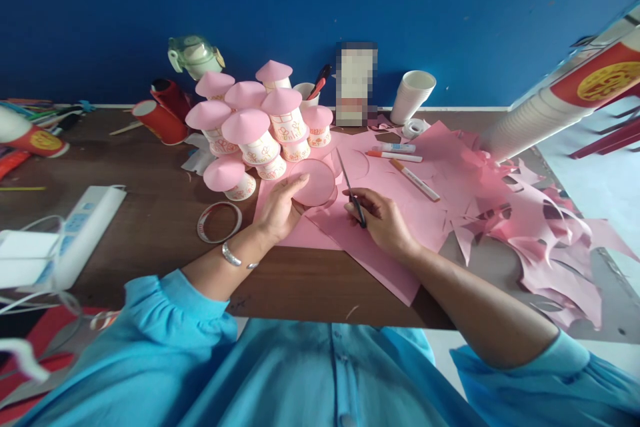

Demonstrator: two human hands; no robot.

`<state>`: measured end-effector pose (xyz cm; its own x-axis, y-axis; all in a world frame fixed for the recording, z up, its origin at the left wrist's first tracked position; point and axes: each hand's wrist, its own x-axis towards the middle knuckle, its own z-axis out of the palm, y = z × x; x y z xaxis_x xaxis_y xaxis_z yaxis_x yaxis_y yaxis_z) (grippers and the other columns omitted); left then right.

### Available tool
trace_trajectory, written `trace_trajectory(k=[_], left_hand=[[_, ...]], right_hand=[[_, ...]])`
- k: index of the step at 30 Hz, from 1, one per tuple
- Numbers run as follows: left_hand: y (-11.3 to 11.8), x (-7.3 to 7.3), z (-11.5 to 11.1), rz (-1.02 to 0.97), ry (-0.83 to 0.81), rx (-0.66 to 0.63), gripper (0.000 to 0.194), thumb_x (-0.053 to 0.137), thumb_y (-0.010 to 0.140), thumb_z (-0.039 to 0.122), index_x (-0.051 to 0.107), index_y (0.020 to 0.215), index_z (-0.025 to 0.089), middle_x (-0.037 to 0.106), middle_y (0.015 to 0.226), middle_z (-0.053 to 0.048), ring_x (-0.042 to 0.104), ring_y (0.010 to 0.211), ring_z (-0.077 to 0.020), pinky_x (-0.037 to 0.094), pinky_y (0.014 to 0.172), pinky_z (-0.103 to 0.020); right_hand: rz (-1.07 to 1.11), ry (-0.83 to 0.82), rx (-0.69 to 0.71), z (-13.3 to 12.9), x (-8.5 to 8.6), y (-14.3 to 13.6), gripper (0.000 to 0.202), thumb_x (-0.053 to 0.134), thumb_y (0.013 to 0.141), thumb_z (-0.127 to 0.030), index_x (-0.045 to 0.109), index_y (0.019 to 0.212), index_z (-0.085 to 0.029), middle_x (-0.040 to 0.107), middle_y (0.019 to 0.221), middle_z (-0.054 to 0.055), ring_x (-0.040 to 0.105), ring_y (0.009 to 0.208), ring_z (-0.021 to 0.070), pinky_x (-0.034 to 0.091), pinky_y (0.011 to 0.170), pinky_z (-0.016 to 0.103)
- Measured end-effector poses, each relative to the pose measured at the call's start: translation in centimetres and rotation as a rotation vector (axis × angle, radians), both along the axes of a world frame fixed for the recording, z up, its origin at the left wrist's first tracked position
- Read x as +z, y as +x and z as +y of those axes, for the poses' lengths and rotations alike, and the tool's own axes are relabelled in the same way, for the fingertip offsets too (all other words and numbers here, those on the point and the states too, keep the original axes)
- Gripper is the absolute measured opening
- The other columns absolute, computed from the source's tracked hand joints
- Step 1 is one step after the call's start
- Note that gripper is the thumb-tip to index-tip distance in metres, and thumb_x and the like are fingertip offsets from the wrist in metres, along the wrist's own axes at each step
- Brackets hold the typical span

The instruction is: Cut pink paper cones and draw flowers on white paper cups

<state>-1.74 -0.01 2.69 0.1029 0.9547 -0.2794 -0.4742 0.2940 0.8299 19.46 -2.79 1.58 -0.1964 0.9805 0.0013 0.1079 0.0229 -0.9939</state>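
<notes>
Pink sheets (385, 240): overlapping under both hands, number unclear
Pink cones (245, 126): eight, topping decorated cups
Left hand (284, 208): thumb and fingers pinch one pink circle (315, 183) above the sheets
Right hand (383, 220): closed around one pair of scissors (356, 203), near the circle
Tape ring (200, 225): one, near the left wrist
</notes>
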Motion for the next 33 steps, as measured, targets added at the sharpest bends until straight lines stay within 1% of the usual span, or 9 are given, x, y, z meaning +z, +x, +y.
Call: trace_trajectory(k=[3,7,10,13,16,19,23,29,33], left_hand=[[0.1,0.0,0.0,0.034,0.031,0.012,0.028,0.087,0.078,0.040,0.075,0.091,0.019,0.078,0.086,-0.005,0.076,0.088,-0.0275,0.065,0.076,-0.041],[0.0,-0.3,-0.1,0.126,0.044,0.025,0.027,0.086,0.080,0.043,0.074,0.089,0.020,0.075,0.082,-0.003,0.073,0.085,-0.0240,0.061,0.074,-0.036],[-0.1,-0.6,-0.1,0.151,0.011,0.046,0.027,0.087,0.079,0.043,0.073,0.086,0.021,0.073,0.080,-0.002,0.072,0.084,-0.0239,0.058,0.071,-0.034],[-0.2,-0.6,-0.1,0.107,0.002,0.049,0.024,0.087,0.077,0.039,0.071,0.081,0.021,0.074,0.081,-0.002,0.072,0.090,-0.0256,0.059,0.073,-0.034],[-0.3,-0.2,-0.1,0.017,-0.012,-0.023,0.017,0.082,0.076,0.031,0.072,0.083,0.019,0.076,0.088,-0.004,0.073,0.103,-0.0294,0.062,0.083,-0.038],[-0.3,0.2,-0.2,-0.074,-0.038,-0.112,0.023,0.076,0.075,0.029,0.074,0.093,0.016,0.079,0.095,-0.008,0.072,0.110,-0.0330,0.063,0.086,-0.041],[-0.3,0.4,-0.1,-0.128,-0.053,-0.133,0.032,0.073,0.080,0.037,0.075,0.104,0.015,0.080,0.103,-0.011,0.072,0.113,-0.0349,0.064,0.083,-0.041],[-0.6,0.4,0.1,-0.122,-0.030,-0.155,0.043,0.069,0.085,0.051,0.074,0.112,0.018,0.080,0.113,-0.013,0.069,0.122,-0.0399,0.063,0.088,-0.048],[-0.6,0.6,0.1,-0.141,-0.035,-0.192,0.050,0.068,0.086,0.058,0.075,0.114,0.017,0.080,0.115,-0.014,0.068,0.123,-0.0409,0.063,0.091,-0.049]], right_hand=[[0.099,-0.033,-0.051,0.4,-0.2,0.0,0.042,0.076,0.084,-0.050,0.065,0.112,-0.020,0.066,0.072,-0.003,0.064,0.063,0.0140,0.053,0.064,0.029],[0.097,-0.018,-0.098,0.7,-0.6,0.0,0.044,0.077,0.085,-0.048,0.057,0.115,-0.024,0.068,0.076,-0.004,0.069,0.071,0.0154,0.053,0.068,0.030],[0.100,-0.014,-0.087,0.7,-0.7,0.0,0.042,0.077,0.086,-0.048,0.055,0.112,-0.024,0.070,0.079,-0.003,0.070,0.073,0.0159,0.052,0.067,0.029],[0.092,-0.011,-0.063,0.6,-0.7,0.0,0.040,0.075,0.088,-0.050,0.054,0.110,-0.024,0.069,0.079,-0.003,0.068,0.071,0.0152,0.052,0.066,0.029],[0.091,-0.011,-0.056,0.6,-0.5,-0.1,0.042,0.074,0.088,-0.054,0.055,0.110,-0.024,0.068,0.078,-0.003,0.066,0.069,0.0146,0.050,0.063,0.028],[0.131,-0.013,-0.071,0.5,-0.2,-0.2,0.044,0.076,0.086,-0.058,0.057,0.108,-0.024,0.065,0.075,-0.003,0.065,0.069,0.0144,0.049,0.060,0.027],[0.167,-0.012,-0.097,0.5,0.1,-0.2,0.046,0.077,0.085,-0.061,0.059,0.107,-0.024,0.066,0.074,-0.004,0.062,0.064,0.0131,0.048,0.058,0.026],[0.202,-0.032,-0.106,0.6,0.4,0.0,0.051,0.080,0.082,-0.064,0.061,0.105,-0.023,0.066,0.072,-0.004,0.062,0.061,0.0128,0.048,0.056,0.025],[0.176,-0.039,-0.104,0.6,0.4,0.0,0.052,0.080,0.082,-0.065,0.061,0.105,-0.023,0.066,0.071,-0.004,0.060,0.059,0.0125,0.047,0.055,0.026]])
